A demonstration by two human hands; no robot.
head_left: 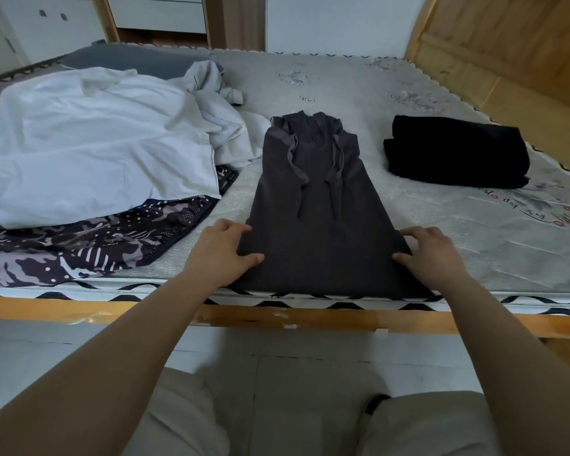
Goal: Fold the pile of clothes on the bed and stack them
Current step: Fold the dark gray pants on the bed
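A dark grey shirt (316, 205) lies flat on the mattress (359, 93), its sleeves folded inward into a long narrow strip that runs away from me. My left hand (224, 251) pinches the shirt's near left edge, thumb on top. My right hand (431, 251) pinches the near right edge the same way. A folded black garment (454, 153) sits to the right of the shirt. To the left lies a loose pile: a white garment (96, 143), a light grey one (211, 90) and a dark patterned one (89, 245).
The bed's wooden frame (79, 312) runs along the near edge and a wooden headboard (507, 44) stands at the right. White drawers (155, 11) are beyond the bed. My legs in light trousers (185, 419) show at the bottom.
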